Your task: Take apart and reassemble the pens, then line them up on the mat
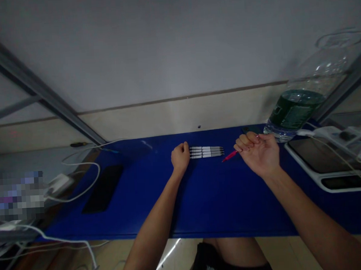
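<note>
Several white and grey pens [206, 151] with dark tips lie side by side on the blue table [226, 205], pointing right. My left hand [181, 157] is closed at their left ends, its fingers curled; whether it grips them or only rests against them is hard to tell. A pink-red pen [229, 156] slants down to the left from my right hand [258, 151], its tip close to the table and just right of the row. The right hand is turned palm up, with its fingers curled round the rear part of that pen.
A black phone-like slab [102, 189] lies at the left. At the back right stands a large clear bottle [300, 104] with a green label, near a white scale [330, 159]. White cables [98, 171] run along the left side, and metal bars [56, 105] rise at both sides.
</note>
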`<control>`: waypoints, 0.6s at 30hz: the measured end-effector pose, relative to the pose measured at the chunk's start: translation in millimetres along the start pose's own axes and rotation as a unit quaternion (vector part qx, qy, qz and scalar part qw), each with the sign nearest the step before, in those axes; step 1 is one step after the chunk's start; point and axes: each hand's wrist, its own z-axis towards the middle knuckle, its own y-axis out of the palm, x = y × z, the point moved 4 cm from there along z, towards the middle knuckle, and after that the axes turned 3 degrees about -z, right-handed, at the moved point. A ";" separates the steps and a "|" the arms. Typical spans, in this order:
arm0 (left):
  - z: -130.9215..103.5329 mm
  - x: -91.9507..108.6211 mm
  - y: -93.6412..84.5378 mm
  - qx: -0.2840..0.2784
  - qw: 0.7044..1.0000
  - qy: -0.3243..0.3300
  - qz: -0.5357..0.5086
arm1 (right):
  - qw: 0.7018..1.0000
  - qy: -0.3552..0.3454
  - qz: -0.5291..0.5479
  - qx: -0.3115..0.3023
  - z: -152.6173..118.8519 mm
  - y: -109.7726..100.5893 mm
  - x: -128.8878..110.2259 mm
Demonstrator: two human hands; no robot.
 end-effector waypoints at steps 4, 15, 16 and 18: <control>2.3 -0.6 -0.8 -0.003 1.000 0.007 0.013 | 1.000 -0.012 0.004 0.004 -0.7 3.2 -4.6; -2.2 10.6 -14.1 0.067 0.996 0.047 -0.019 | 1.000 -0.007 0.009 0.022 0.5 1.5 -8.1; -3.2 13.5 -16.4 0.070 0.995 0.058 -0.031 | 1.000 -0.006 0.011 0.025 0.7 1.1 -8.2; -6.5 20.8 -20.2 0.066 0.993 0.082 -0.059 | 0.999 -0.001 0.021 0.026 1.7 0.0 -8.6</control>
